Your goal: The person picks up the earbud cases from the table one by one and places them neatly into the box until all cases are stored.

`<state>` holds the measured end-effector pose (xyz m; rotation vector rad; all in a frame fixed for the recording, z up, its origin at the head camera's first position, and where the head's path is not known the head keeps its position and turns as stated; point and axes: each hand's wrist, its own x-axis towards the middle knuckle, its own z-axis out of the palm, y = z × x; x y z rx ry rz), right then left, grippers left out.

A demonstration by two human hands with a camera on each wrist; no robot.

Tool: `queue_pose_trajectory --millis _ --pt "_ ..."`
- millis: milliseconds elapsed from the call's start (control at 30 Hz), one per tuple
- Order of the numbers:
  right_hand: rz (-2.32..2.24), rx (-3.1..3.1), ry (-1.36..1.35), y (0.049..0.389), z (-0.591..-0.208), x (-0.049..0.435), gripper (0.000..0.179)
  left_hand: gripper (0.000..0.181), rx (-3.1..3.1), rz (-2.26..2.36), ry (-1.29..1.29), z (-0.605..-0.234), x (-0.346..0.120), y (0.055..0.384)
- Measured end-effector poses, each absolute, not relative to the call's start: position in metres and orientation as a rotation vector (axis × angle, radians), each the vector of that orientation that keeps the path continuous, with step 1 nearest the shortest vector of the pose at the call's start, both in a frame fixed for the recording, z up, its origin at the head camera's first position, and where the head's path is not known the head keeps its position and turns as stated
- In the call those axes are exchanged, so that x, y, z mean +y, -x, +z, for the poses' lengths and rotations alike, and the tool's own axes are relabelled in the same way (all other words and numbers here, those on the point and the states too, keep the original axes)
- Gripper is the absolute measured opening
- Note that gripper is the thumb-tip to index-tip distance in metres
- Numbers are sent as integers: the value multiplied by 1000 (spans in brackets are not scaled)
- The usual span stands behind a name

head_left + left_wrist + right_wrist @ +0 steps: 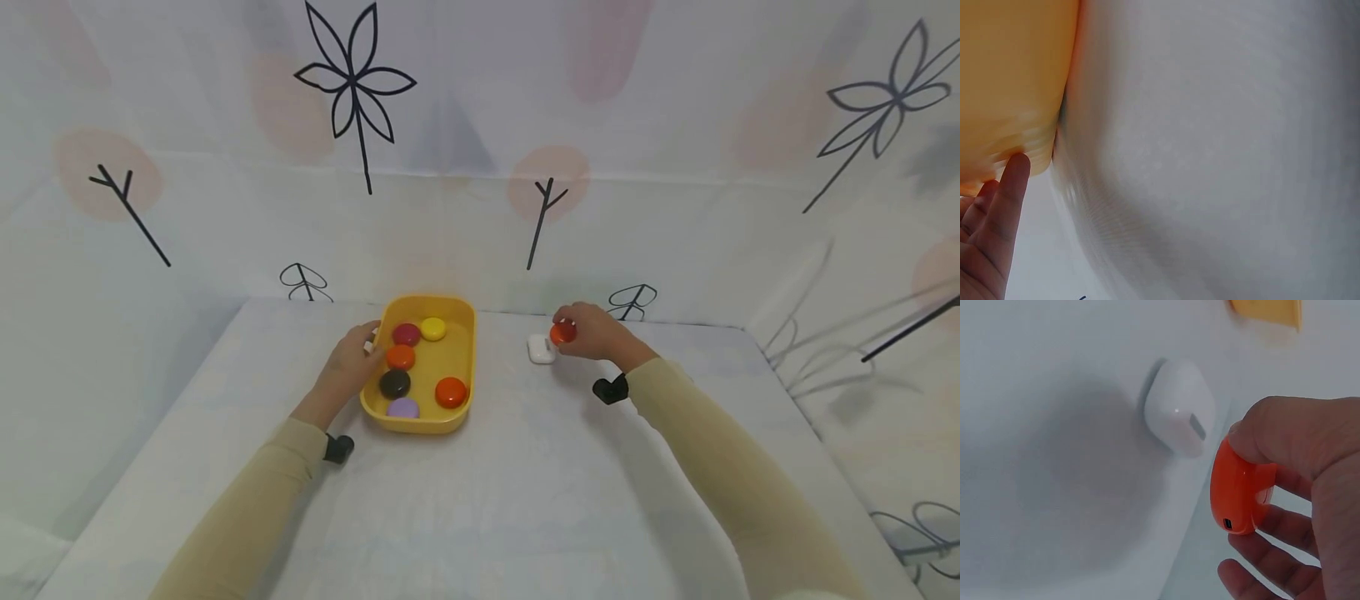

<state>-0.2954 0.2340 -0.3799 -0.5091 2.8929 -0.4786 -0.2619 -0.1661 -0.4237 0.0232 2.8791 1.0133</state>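
Observation:
My right hand (592, 332) pinches a round, glossy orange puck (1235, 487) between thumb and fingers. A small dark slot shows on the puck's edge in the right wrist view. Just left of it, a small white rounded case (540, 349) lies on the table. At the left side of a yellow plastic tray (469, 333), my left hand (345, 362) touches the wall. The left wrist view has its fingers (1013, 194) fairly straight against the tray's outside. Inside the tray are a dark red puck (407, 334), a yellow one, a black one, a lilac one and two orange ones.
The table (480, 517) has a pale cloth over it. Right behind its far edge hangs a patterned curtain (450, 233) with flower and twig drawings, and more of it closes in the left and right sides.

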Motion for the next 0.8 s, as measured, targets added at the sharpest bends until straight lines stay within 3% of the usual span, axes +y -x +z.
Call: queue_pose_trajectory --millis 800 --pt "-395 2849 378 305 -409 240 41 56 2893 1022 -30 -426 -168 263"
